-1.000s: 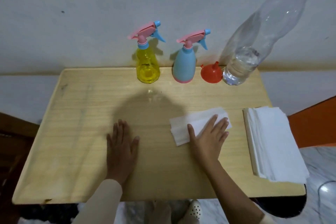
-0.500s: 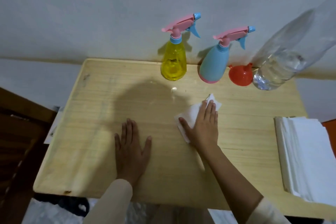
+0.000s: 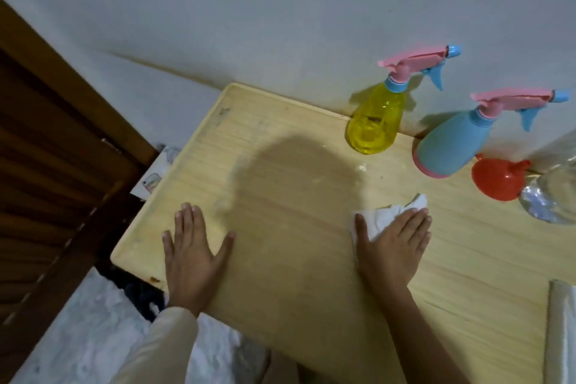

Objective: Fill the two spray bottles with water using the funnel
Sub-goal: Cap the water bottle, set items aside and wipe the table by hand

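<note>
Since both spray bottles look to be thin plastic, they should be light and easy to tip, so each is best gripped round its belly while the other hand unscrews the collar under the pink trigger head. The yellow spray bottle [image 3: 375, 121] and the blue spray bottle [image 3: 452, 143] stand upright at the back of the tabletop [image 3: 280, 274], against the wall, heads on. Just beside the blue one's base lies the red funnel [image 3: 497, 179], tipped on its side; stiff and small, it can be pinched by the rim. The clear water bottle [image 3: 551, 196], cut off by the right edge, will likely be the heavy, slippery item and wants a full grip round the body. Neither of the hands is on any of these. The left hand [image 3: 194, 254] lies palm down on bare wood near the front left corner, fingers straight and spread. The right hand [image 3: 394, 246], also flat with straight fingers, presses a crumpled white tissue [image 3: 386, 215] to the tabletop in front of the bottles, forearm reaching in from below.
</note>
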The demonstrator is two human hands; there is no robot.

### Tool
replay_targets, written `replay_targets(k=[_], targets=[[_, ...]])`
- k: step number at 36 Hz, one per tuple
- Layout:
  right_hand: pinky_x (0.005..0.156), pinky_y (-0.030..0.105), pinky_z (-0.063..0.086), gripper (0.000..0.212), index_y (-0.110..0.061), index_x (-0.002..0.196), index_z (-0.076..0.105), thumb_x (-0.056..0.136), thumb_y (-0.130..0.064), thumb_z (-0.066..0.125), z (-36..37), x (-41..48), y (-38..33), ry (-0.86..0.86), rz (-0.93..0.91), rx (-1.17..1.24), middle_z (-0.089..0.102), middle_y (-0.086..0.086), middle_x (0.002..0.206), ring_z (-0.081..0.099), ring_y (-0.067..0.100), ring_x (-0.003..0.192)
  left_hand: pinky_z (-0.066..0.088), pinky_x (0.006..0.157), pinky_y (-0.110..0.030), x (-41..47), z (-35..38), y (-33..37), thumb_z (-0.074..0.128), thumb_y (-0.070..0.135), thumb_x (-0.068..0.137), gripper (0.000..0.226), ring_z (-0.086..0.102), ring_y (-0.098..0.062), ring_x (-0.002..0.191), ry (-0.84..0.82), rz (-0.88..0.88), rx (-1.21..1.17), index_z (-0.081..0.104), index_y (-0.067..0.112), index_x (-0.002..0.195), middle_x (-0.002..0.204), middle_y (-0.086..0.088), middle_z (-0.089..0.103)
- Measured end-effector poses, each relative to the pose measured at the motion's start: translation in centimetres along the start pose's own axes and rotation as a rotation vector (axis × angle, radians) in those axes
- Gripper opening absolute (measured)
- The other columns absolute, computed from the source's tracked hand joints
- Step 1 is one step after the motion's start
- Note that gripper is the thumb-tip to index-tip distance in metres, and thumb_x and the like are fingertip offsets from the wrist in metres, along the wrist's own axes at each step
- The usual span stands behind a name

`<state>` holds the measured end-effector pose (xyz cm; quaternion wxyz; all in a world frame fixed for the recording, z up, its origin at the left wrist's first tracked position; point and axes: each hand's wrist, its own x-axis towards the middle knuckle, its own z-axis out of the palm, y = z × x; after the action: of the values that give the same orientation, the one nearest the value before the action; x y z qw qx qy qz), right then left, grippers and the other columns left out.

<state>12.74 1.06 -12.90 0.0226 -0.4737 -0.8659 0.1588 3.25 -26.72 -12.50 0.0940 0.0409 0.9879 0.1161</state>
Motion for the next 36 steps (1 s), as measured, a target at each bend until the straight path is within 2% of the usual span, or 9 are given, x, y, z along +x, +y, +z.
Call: replay_targets(k=[3,5,8,11,15,18,24,30,36], targets=[[0.118,0.036,-0.001,0.099,0.002,0.148,0.002,0.086,-0.069,0.033,0.5,-0.8,-1.3,-0.012,-0.112,-0.001,0.002,0.020,0.157,-0.001,0.028,0.147,-0.007,0.119,-0.042,0.6,-0.4,-0.9,0.008,0.083,0.077,0.102,-0.018,-0.009,0.144,0.016,0.016,0.011,-0.007,0.018,0.153,0.159,0.002,-0.016],[0.118,0.038,0.004,0.098,0.004,0.147,0.011,0.085,-0.068,0.036,1.4,-2.0,-3.0,-0.011,-0.211,0.023,0.013,0.023,0.155,0.009,0.030,0.146,-0.008,0.118,-0.041,0.9,-0.6,-1.2,0.010,0.086,0.075,0.105,-0.019,-0.009,0.144,-0.001,0.036,0.001,-0.007,0.017,0.153,0.159,0.003,-0.017],[0.117,0.041,0.007,0.097,0.007,0.144,0.019,0.084,-0.067,0.036,2.5,-2.9,-6.4,0.009,-0.213,0.070,0.020,0.027,0.152,0.015,0.035,0.144,-0.009,0.118,-0.041,1.5,-1.0,-1.6,0.009,0.089,0.071,0.109,-0.020,-0.007,0.142,-0.037,0.068,-0.007,-0.008,0.017,0.152,0.158,0.004,-0.017],[0.117,0.038,-0.002,0.096,0.005,0.147,0.008,0.088,-0.062,0.041,3.2,-2.9,-9.7,-0.031,-0.233,0.103,0.009,0.024,0.155,0.004,0.031,0.146,-0.008,0.119,-0.041,2.4,-1.4,-1.8,0.013,0.088,0.071,0.110,-0.017,-0.009,0.144,-0.051,0.083,-0.006,-0.006,0.017,0.153,0.160,0.002,-0.015],[0.116,0.033,-0.012,0.095,0.000,0.147,-0.008,0.089,-0.064,0.033,4.5,-3.1,-14.2,-0.087,-0.311,0.103,-0.007,0.018,0.158,-0.009,0.025,0.146,-0.011,0.118,-0.041,3.8,-1.5,-2.4,0.015,0.089,0.067,0.115,-0.017,-0.011,0.146,-0.061,0.117,0.021,-0.008,0.016,0.152,0.160,0.002,-0.015],[0.116,0.036,-0.012,0.095,0.002,0.146,-0.010,0.090,-0.064,0.028,5.3,-2.7,-17.2,-0.116,-0.332,0.064,-0.008,0.020,0.157,-0.010,0.026,0.146,-0.014,0.117,-0.041,5.0,-1.9,-3.2,0.014,0.090,0.067,0.114,-0.021,-0.010,0.144,-0.090,0.193,0.067,-0.015,0.016,0.150,0.159,0.003,-0.019],[0.116,0.034,-0.011,0.093,0.000,0.148,-0.005,0.090,-0.062,0.034,5.3,-2.5,-17.0,-0.098,-0.396,0.044,-0.008,0.017,0.158,-0.011,0.025,0.146,-0.017,0.115,-0.036,5.8,-1.5,-4.1,0.020,0.090,0.065,0.115,-0.023,-0.006,0.141,-0.029,0.248,0.004,-0.010,0.020,0.151,0.159,0.005,-0.015],[0.112,0.035,-0.017,0.087,-0.002,0.148,-0.008,0.092,-0.062,0.022,6.4,-3.4,-19.0,-0.084,-0.281,-0.042,-0.012,0.015,0.157,-0.016,0.023,0.145,-0.016,0.115,-0.036,5.9,-1.4,-4.2,0.021,0.090,0.065,0.116,-0.018,-0.007,0.142,0.007,0.281,-0.031,-0.004,0.018,0.152,0.159,0.004,-0.011],[0.116,0.035,-0.012,0.100,0.002,0.147,-0.006,0.086,-0.071,0.027,7.0,-2.5,-20.5,-0.060,-0.195,-0.017,-0.010,0.018,0.157,-0.014,0.025,0.146,-0.020,0.113,-0.032,5.9,-1.5,-4.2,0.024,0.089,0.067,0.115,-0.011,-0.009,0.144,0.005,0.297,-0.048,0.001,0.016,0.152,0.160,0.002,-0.005]])
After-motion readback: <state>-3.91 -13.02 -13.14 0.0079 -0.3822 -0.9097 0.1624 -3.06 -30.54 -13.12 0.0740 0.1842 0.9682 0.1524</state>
